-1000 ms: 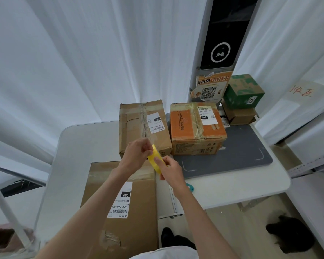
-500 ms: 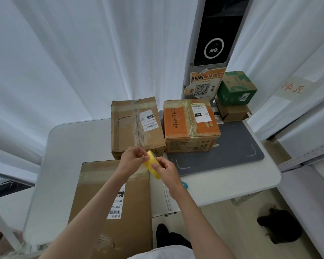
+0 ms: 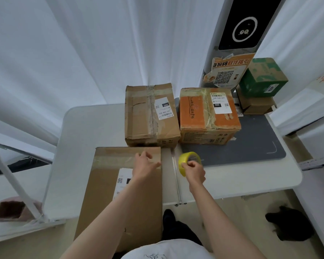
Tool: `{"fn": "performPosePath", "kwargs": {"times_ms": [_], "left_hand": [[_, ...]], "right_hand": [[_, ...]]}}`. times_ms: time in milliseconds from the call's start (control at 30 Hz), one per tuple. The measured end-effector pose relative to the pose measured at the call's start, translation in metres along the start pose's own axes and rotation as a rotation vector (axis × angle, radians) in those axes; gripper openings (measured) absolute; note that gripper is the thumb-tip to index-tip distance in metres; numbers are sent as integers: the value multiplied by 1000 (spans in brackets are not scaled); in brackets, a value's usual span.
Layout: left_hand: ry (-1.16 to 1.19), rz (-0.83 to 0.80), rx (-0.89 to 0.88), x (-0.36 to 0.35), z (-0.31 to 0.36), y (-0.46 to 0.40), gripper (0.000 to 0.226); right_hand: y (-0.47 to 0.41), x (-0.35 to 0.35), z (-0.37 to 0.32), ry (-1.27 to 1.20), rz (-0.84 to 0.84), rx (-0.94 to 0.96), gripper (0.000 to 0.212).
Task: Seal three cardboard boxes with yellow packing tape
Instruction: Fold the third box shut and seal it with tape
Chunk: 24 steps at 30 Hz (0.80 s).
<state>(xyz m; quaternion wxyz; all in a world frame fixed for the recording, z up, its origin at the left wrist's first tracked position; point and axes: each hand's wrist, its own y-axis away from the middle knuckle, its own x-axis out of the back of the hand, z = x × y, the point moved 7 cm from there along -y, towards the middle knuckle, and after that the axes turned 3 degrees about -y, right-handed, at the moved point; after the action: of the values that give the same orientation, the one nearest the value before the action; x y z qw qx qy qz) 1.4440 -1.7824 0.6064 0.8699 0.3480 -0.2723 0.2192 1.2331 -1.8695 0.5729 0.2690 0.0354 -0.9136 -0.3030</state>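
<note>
A large flat cardboard box (image 3: 108,193) with a white label lies at the near edge of the white table (image 3: 90,131). My left hand (image 3: 145,165) rests on its far right corner, thumb at the box's right edge. My right hand (image 3: 195,171) grips a yellow tape roll (image 3: 186,158) just right of that box, above the table. No tape strip shows clearly between the hands. Behind stand a brown taped box (image 3: 144,118) and an orange box (image 3: 196,116), side by side.
A grey mat (image 3: 251,146) covers the table's right part. A green box (image 3: 262,77) sits on a small brown box (image 3: 256,106) at the back right, beside a pillar with a black screen (image 3: 245,25). White curtains hang all around.
My hands have come apart from the roll: the left moved down onto the large box's corner, the right carried the roll to the right. The camera tilted lower.
</note>
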Motion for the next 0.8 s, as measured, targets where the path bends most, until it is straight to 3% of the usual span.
{"fn": "performPosePath", "kwargs": {"times_ms": [233,367,467,567,667,800], "left_hand": [[-109,-13,-19,13,-23,-9,38],[-150,116,25,46,-42,-13,46],[-234,262,96,79,-68,-15,65],[-229,322,230,105,-104,-18,92],[-106,288,393,115,-142,-20,112],[83,170,466,109,-181,-24,120]], "right_hand": [[-13,-33,16,339,-38,46,18],[-22,-49,35,364,-133,-29,37],[-20,-53,29,421,-107,-12,4],[-8,-58,9,283,-22,71,19],[7,-90,10,63,-243,-22,13],[13,-120,30,-31,-415,-186,35]]}}
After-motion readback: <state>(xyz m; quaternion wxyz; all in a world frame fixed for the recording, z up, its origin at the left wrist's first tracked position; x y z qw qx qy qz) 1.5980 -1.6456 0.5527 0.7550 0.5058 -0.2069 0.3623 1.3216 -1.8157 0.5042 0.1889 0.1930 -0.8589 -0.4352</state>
